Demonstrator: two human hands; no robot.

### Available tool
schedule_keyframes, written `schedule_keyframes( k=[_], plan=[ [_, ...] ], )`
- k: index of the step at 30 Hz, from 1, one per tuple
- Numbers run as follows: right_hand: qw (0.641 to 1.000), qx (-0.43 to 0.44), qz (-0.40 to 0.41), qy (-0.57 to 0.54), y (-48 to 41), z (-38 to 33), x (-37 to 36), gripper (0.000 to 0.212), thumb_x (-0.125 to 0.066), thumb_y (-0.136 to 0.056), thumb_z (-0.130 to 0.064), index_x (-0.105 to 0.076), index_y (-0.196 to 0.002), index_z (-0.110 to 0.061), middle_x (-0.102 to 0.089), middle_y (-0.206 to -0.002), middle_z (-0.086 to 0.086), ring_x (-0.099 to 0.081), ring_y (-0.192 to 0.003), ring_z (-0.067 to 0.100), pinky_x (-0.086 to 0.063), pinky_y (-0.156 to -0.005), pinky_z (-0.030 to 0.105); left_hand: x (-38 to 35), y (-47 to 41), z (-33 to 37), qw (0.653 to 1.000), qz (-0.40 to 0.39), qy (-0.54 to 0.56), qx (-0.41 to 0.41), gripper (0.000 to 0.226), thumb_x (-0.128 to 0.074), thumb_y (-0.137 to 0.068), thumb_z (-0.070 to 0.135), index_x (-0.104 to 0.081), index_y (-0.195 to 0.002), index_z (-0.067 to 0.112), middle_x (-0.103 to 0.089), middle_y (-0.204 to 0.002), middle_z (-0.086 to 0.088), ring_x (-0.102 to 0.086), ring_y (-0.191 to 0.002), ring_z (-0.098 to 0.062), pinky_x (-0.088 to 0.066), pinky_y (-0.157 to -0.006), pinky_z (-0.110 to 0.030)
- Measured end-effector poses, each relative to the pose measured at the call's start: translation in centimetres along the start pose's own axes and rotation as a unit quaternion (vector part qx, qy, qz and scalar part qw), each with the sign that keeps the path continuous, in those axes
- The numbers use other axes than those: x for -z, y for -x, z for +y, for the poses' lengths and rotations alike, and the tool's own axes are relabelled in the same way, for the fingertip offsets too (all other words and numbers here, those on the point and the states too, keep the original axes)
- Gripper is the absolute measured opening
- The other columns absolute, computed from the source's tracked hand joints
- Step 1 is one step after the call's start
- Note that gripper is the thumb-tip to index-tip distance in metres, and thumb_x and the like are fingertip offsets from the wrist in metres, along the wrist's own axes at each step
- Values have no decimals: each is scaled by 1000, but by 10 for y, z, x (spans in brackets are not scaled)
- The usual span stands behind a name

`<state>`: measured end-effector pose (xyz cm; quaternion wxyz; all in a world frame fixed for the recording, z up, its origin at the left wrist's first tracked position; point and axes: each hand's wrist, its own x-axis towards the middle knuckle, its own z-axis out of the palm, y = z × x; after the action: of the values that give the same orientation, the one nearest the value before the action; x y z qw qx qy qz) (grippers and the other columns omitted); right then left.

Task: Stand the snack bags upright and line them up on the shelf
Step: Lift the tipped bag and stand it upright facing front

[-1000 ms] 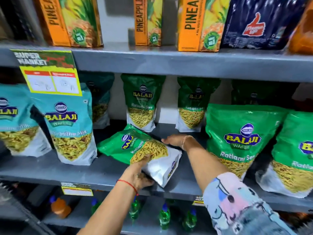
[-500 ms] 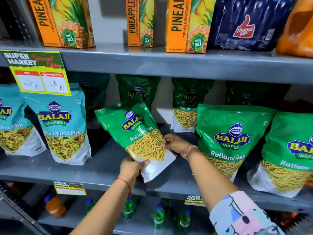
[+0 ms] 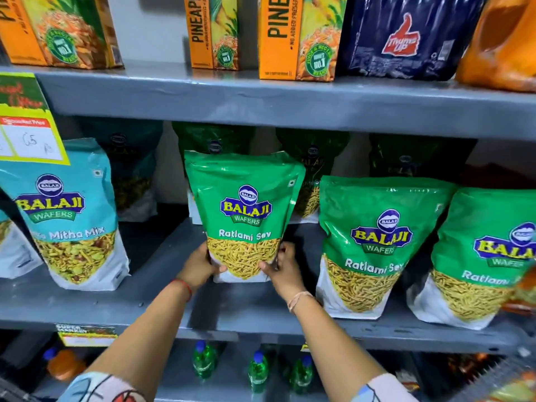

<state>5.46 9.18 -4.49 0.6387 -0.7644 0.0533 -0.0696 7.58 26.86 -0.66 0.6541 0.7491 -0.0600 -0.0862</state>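
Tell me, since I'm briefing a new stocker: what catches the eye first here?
The green Ratlami Sev bag at the centre of the middle shelf, upright, gripped at its base by the left hand and the right hand. Two matching green bags stand right of it; a teal Mitha Mix bag stands left.

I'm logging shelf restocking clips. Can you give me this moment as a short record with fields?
held bag: green Ratlami Sev bag, upright on the middle shelf
left hand: grips its lower left edge
right hand: grips its lower right edge
left neighbour: teal Mitha Mix bag, standing, gap between
right neighbour: green Ratlami Sev bags, standing
shelf above: pineapple juice cartons
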Motion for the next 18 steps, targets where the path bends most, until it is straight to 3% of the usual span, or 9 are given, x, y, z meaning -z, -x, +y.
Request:
schedule_keyframes(
  k=[2,5,8,11,14,18],
  plan=[
    [1000,-5,-12,-10,0,2,4,58,-71,-64,-19,-31,-105,-25,-55,-117,31,-55,-97,24,-43,-95,53,5,-1,-5,1000,-11,-6,14,62,-66,-57,-10,-46,-113,8,-56,-113,-11,-48,-109,-22,-39,-94,-32],
    [998,-14,-55,-17,-4,6,16,89,-76,-64,-18,-23,-135,-15,-42,-140,7,-40,-126,18,-32,-111,42,12,1,-11,998,-28,-23,47,54,-61,-72,-16,-44,-122,-3,-56,-121,-17,-52,-110,-26,-40,-100,-38],
    [994,-29,-108,-6,-6,7,20,71,-66,-75,3,-30,-134,-11,-48,-129,3,-44,-119,16,-33,-107,34,11,2,-21,996,-20,-49,67,46,-62,-75,-9,-49,-119,-2,-59,-120,-16,-54,-111,-28,-41,-102,-39],
    [994,-43,-96,4,0,9,13,42,-63,-78,2,-46,-114,-13,-56,-114,7,-50,-108,18,-38,-102,36,9,-1,-32,994,3,-77,72,43,-64,-76,-4,-51,-118,-3,-58,-126,-20,-54,-116,-32,-41,-100,-39],
    [996,-47,-74,4,10,12,10,38,-63,-78,2,-50,-113,-10,-58,-112,6,-52,-106,16,-39,-98,31,6,5,-33,991,9,-109,79,39,-63,-78,-1,-54,-116,-3,-60,-119,-12,-55,-108,-23,-40,-92,-31],
    [996,-50,-60,33,30,12,13,45,-66,-77,-5,-51,-118,-11,-60,-125,10,-54,-114,22,-38,-106,38,2,20,-33,989,4,-120,82,37,-62,-79,-1,-55,-115,-4,-59,-110,-8,-54,-106,-23,-39,-93,-30]
  ],
)
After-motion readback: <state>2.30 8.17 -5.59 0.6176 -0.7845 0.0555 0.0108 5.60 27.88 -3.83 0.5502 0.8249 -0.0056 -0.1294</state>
